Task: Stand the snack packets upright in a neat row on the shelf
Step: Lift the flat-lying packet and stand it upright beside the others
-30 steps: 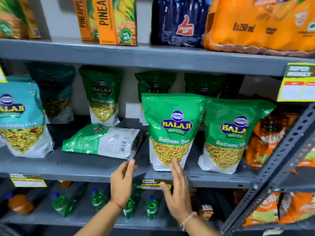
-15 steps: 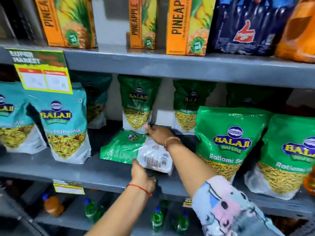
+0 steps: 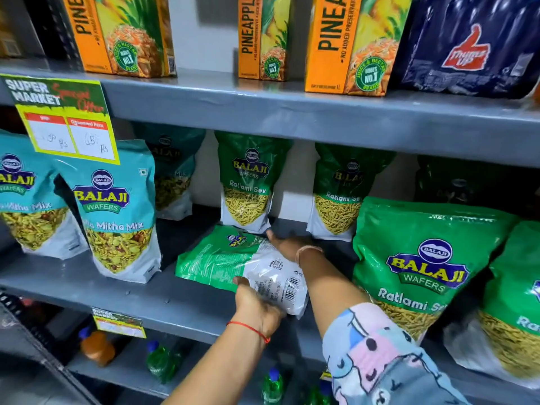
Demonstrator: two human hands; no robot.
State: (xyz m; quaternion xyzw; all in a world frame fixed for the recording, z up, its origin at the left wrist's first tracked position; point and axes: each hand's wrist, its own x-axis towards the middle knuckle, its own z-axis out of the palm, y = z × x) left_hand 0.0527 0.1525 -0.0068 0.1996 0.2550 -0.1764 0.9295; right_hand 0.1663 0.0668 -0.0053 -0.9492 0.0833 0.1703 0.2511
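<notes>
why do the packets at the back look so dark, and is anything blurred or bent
Head view: the upper shelf shadows the back-row packets; front packets are well lit; wide-angle lens bows the shelf edges; the sleeve is soft; the flat packet stays readable.

grey metal shelving (image 3: 292,118) – pale wall (image 3: 201,27) behind.

Frame edge cuts the rightmost green packet (image 3: 517,302).
</notes>
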